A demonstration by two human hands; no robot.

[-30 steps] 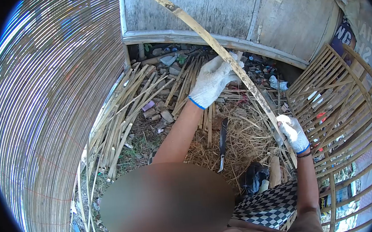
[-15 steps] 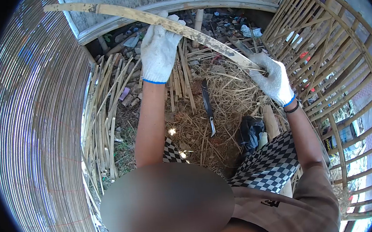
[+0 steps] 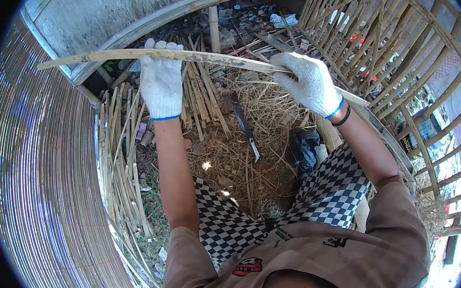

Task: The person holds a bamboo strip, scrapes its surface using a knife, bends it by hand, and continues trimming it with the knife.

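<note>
A long, slightly bowed bamboo strip [image 3: 217, 58] with dark blotches runs across the view in front of me. My left hand [image 3: 161, 89], in a white knitted glove with a blue cuff, holds it left of its middle, fingertips showing above the far edge. My right hand [image 3: 311, 85], gloved alike, grips it near the right end between thumb and fingers. A stretch of the strip sticks out past the right wrist. On the ground below lies a large knife [image 3: 244, 122] with a dark blade and a pale handle end, touched by neither hand.
Split bamboo pieces [image 3: 202, 100] lie heaped beyond my left hand, with longer sticks [image 3: 125, 164] along the left. Shavings [image 3: 271, 107] cover the ground. A black plastic bag [image 3: 303, 149] sits by my leg. A slatted bamboo frame [image 3: 396, 36] stands right; a slat blind [image 3: 52, 176] hangs left.
The strip and both hands have shifted left in view, and the strip lies flatter. My right hand now grips farther in from the strip's end. The view itself has shifted slightly.
</note>
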